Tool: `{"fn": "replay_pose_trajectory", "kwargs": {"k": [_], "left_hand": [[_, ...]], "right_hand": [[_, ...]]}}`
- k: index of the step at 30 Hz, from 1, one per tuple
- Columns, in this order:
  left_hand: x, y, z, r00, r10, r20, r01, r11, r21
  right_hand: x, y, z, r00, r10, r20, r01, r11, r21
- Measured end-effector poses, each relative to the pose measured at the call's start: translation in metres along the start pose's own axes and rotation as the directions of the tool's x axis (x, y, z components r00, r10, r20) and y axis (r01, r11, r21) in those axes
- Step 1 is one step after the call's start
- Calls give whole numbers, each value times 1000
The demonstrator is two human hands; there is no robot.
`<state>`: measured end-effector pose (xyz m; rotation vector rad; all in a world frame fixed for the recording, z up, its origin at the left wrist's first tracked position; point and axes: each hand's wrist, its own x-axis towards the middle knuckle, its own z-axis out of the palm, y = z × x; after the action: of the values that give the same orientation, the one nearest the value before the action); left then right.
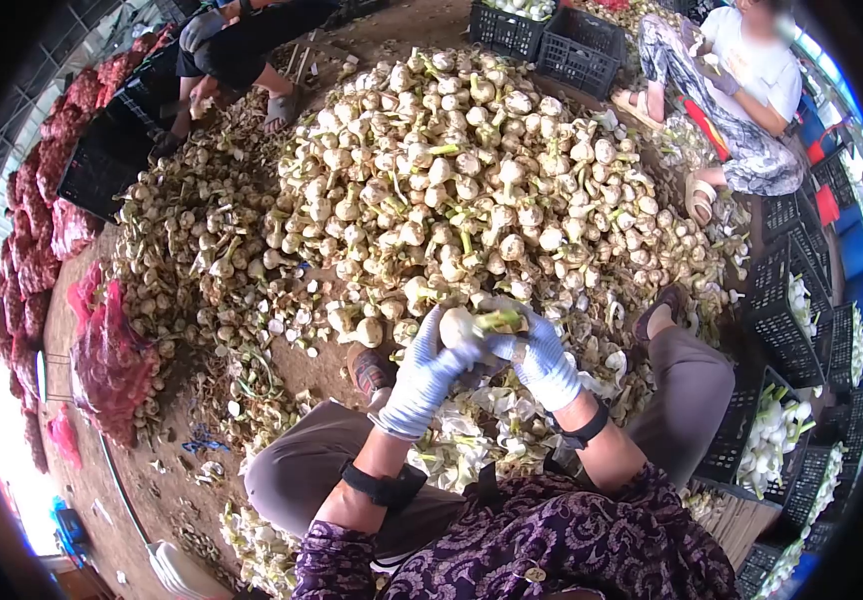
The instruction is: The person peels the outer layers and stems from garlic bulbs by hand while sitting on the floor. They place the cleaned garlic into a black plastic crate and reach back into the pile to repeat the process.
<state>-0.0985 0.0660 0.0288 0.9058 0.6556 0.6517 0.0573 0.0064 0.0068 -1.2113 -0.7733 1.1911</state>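
Note:
A whitish garlic bulb (459,328) with a short green stem is held up in front of my body. My left hand (420,378), in a white and grey glove, is closed around the bulb's side. At the stem end, my right hand (540,358), gloved the same way, has its fingers closed on the garlic; whether it also holds a small tool is hidden. Just beyond both hands rises a big heap of unpeeled garlic (452,180) with stems attached. Peeled-off garlic skins (457,440) lie beneath my hands, between my legs.
Black crates of white garlic (774,440) stand at the right. More black crates (580,55) are behind the heap. Red net sacks (112,360) line the left. One person (752,75) sits at the upper right; another person's gloved hand (202,30) shows at the upper left.

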Motion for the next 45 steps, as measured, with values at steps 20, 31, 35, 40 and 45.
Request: {"fn": "replay_pose_trajectory", "kwargs": {"k": [20,31,35,40,45], "left_hand": [[2,-3,-9,984,50,-170,-11,974,226],[10,-9,-33,936,13,-352,-144,926,-348],[3,-3,-34,968,97,-233,-184,901,-392],[-3,11,-47,964,200,-174,-261,839,-479],[-1,-8,-43,992,130,2,-25,169,985]], "right_hand": [[15,-7,1,995,68,70,-61,993,-97],[23,29,-11,942,321,-101,-260,885,386],[38,49,-31,890,405,-209,-227,790,569],[43,48,-64,846,499,-188,-234,665,710],[39,55,-72,917,399,-21,-255,624,739]]}}
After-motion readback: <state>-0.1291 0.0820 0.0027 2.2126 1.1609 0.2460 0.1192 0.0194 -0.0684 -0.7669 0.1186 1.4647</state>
